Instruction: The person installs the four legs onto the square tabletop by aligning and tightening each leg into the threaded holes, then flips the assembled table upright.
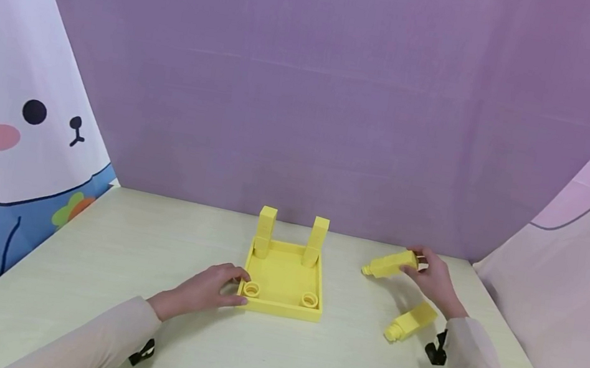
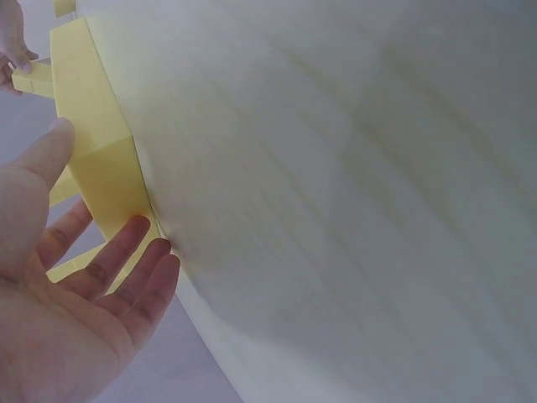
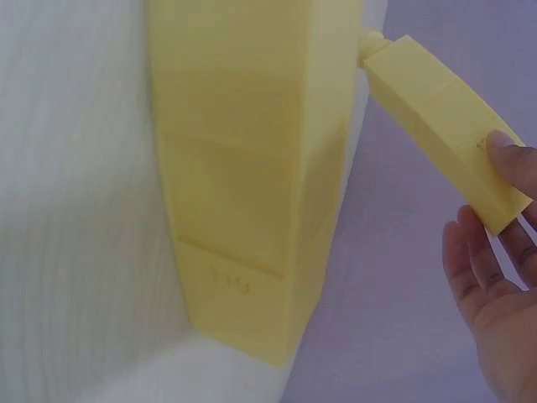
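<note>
A square yellow toy tabletop with a raised rim lies on the table. Two yellow legs stand upright in its far corners, and the near corners show round sockets. My left hand holds the tabletop at its near left corner, thumb at the near wall and fingers along the left side. To the right, my right hand pinches a loose yellow leg by its square end; its narrow round end points left. Another loose leg lies nearer, also seen large in the right wrist view.
A pale wood-look table carries everything. Behind it hangs a purple cloth, with printed cartoon cloth on the left and pink cloth on the right. Black straps hang at both wrists.
</note>
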`<state>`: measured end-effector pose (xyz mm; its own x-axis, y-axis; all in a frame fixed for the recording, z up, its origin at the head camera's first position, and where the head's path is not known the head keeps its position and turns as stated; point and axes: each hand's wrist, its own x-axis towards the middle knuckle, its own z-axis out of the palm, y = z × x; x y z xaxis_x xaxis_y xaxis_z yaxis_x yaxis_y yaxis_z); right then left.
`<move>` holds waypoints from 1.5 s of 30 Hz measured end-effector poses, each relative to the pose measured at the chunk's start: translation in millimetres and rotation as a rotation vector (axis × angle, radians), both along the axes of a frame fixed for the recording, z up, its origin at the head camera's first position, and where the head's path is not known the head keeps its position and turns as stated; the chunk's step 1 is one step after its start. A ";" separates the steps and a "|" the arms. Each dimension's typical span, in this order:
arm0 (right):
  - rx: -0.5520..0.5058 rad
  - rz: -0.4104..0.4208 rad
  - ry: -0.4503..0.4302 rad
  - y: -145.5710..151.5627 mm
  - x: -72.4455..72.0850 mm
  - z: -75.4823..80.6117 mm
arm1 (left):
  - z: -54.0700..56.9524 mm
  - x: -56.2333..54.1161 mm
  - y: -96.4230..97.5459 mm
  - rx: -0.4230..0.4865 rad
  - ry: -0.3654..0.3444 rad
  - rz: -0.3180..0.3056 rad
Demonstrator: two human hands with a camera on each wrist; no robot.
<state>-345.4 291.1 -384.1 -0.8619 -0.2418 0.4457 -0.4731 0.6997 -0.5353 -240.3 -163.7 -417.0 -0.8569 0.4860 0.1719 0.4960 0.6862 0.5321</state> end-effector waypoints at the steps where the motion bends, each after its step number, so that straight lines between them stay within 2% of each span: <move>1: -0.006 0.002 0.002 -0.8 0.0 0.2 | 0.1 0.0 0.1 -0.001 -0.001 0.002; 15: -0.065 0.014 0.091 -14.3 -0.3 2.4 | 1.6 -0.6 -0.5 -0.019 -0.010 0.001; 29: -0.029 0.065 0.152 -27.8 4.1 14.3 | 3.0 -0.7 -1.7 -0.024 -0.007 -0.012; 45: -0.003 0.109 0.096 -44.4 12.2 30.4 | 9.7 1.3 -2.4 -0.024 -0.010 -0.039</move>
